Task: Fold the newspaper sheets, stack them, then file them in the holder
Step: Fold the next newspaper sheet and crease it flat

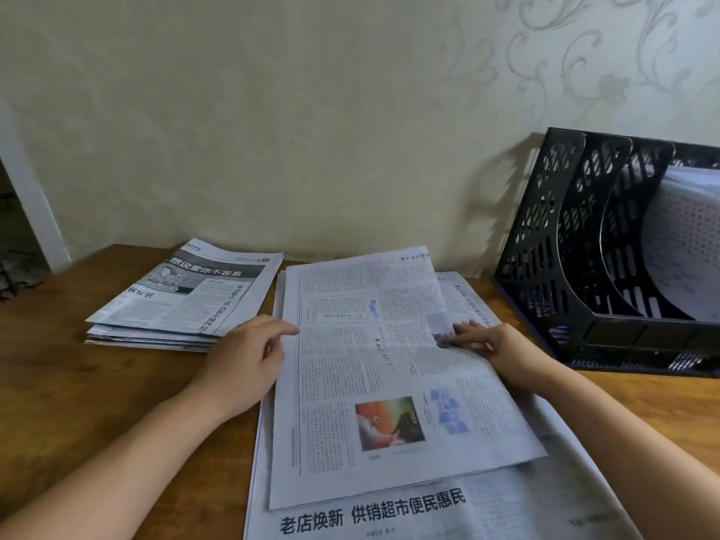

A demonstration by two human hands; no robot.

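Wooden table [78, 383] against a pale wall: both hands lie flat-fingered on a newspaper sheet [389, 383], left hand [241, 364] at its left edge, right hand [491, 344] perhaps pinching the right. Folded stack [183, 298] sits left, black holder [584, 267] right.

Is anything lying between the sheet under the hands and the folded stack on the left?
Nothing visible. The top sheet lies beside the folded stack, with only a narrow strip of bare table between them. The left hand rests at the sheet's left edge, near the stack's corner.
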